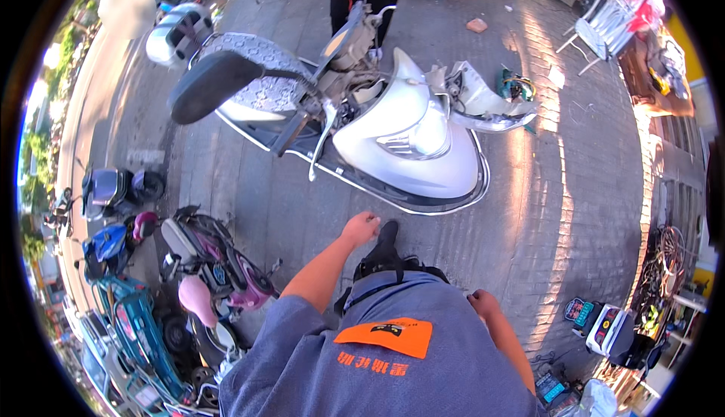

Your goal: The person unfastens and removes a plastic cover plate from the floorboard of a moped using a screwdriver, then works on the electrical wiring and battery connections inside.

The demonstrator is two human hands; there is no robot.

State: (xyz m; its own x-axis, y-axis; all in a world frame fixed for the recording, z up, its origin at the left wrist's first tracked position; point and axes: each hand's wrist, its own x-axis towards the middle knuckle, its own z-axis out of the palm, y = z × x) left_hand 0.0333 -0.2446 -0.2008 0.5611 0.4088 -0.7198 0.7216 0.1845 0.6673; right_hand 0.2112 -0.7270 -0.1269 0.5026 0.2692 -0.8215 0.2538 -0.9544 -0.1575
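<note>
Left hand curled closed and empty near the white scooter; right hand likewise fisted.

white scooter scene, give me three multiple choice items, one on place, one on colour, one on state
1. Where does the white scooter lie relative to the person?
A. ahead of them on the paving
B. behind them
C. on a lift stand

2. What colour is the patch on the person's grey-blue shirt?
A. green
B. orange
C. white

3. How are the left hand and right hand?
A. both gripping tools
B. both on the scooter
C. closed, with nothing visible in them

Answers:
1 A, the scooter lies on its side on the brick paving in front of the person.
2 B, the patch on the shirt is orange.
3 C, both hands are loosely fisted and no tool or part shows in either.
</note>
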